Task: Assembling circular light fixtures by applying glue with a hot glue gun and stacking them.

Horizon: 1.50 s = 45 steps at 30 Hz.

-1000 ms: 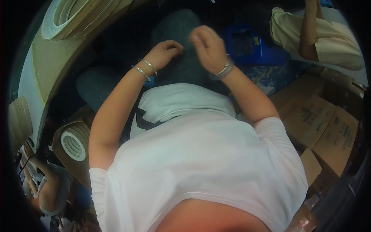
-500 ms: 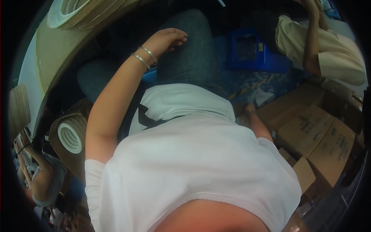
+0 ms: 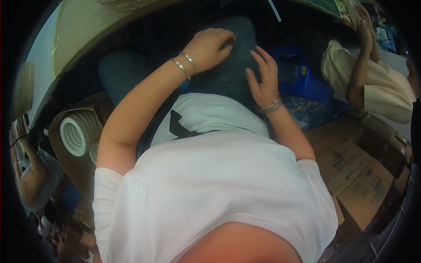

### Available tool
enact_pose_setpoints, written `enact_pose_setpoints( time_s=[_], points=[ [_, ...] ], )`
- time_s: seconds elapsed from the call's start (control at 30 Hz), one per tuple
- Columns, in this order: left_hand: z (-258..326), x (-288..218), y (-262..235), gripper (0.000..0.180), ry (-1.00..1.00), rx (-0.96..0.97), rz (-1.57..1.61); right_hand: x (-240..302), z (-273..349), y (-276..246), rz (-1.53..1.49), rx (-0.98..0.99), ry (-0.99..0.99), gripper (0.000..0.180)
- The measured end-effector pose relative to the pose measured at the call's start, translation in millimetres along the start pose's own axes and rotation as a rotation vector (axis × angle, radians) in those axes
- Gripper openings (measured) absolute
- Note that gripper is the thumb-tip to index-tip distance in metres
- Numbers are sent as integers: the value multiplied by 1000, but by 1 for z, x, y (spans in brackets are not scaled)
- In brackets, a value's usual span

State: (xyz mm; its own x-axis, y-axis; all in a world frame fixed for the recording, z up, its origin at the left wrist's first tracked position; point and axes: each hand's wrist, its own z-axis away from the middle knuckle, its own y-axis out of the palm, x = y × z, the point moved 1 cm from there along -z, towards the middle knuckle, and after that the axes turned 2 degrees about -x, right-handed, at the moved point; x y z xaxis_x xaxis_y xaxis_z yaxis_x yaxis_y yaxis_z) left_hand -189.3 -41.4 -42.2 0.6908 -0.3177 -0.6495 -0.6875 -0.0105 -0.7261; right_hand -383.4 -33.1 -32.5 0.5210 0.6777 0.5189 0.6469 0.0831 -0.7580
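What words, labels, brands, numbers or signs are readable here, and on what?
None readable:
Dark print on brown cardboard: too blurred.
Yellow label on the blue plastic item: too small.
Stitched mark on the white shirt: no letters discernible.

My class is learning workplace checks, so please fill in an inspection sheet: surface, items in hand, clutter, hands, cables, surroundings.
Surface: pale worktop with a curved-looking edge, upper left.
Items in hand: nothing seen; the jeans lie behind both hands.
Clutter: stack of pale rings at left; cardboard boxes at right.
Hands: left hand loosely curled; right hand with fingers spread.
Cables: thin dark line, possibly a cable, far left.
Surroundings: one co-worker at left, another at right; blue plastic item beyond the right hand.
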Motion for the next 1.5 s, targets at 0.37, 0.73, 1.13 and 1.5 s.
enact_pose_setpoints(
  time_s=[0.37, 0.73, 1.13, 1.5],
  points=[
    [9, -21, 7, 19, 379, 77, -280, 37, -71, 19, -319, 1, -183, 13],
    [16, -36, -10, 22, 653, 299, -660, 32, -87, 5, -319, 444, 91, 13],
    [21, -29, -13, 21, 679, 227, -651, 18, -79, 24, -927, 65, 703, 9],
    [39, 11, -34, 30, 184, 217, -190, -172, 62, -33, -212, -110, 988, 2]
  ],
)
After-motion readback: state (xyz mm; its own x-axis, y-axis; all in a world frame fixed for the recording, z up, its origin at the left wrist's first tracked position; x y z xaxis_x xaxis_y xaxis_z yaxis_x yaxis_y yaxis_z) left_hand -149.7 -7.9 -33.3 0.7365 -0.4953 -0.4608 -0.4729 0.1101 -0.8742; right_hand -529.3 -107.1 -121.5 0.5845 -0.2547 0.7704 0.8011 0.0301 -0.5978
